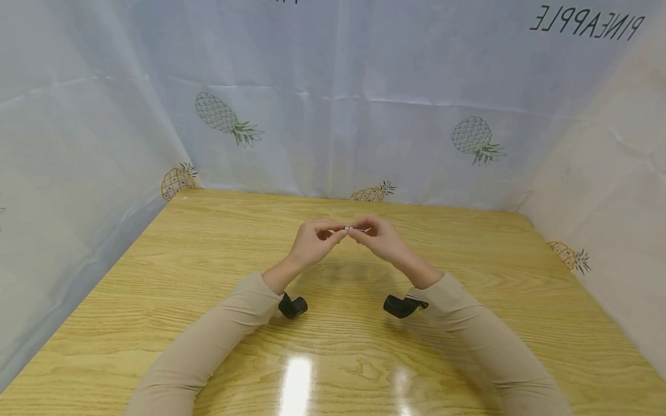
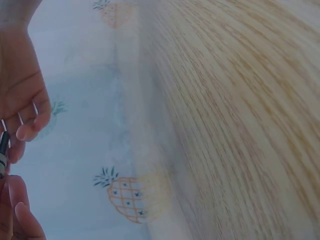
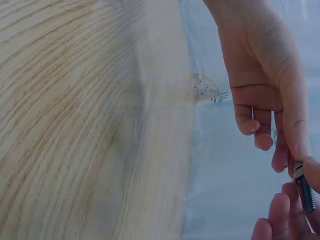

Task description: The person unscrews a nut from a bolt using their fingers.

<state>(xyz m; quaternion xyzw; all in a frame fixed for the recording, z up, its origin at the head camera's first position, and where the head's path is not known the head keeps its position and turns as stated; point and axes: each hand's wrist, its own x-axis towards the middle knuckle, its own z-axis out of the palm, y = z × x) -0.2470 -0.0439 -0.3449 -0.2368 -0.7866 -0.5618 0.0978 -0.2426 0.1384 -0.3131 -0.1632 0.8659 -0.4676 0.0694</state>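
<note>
A small dark bolt (image 3: 306, 195) with a threaded shaft is held between both hands, above the table. At its left end is a silvery ring-like part (image 2: 2, 164); whether that is a nut, washers or the head cannot be told. My left hand (image 1: 316, 241) pinches this end between thumb and fingertips. My right hand (image 1: 381, 238) has its thumb and forefinger on the bolt from the other side, with the shaft reaching along its fingers. The fingertips of the two hands nearly meet. In the left wrist view, the frame edge cuts off part of the bolt.
A wood-grain table (image 1: 208, 277) lies beneath the hands. White curtains (image 1: 333, 144) with pineapple prints stand at the back and both sides. Black wrist mounts (image 1: 399, 306) hang below both sleeves. A tiny white speck (image 1: 184, 198) sits by the table's far left corner.
</note>
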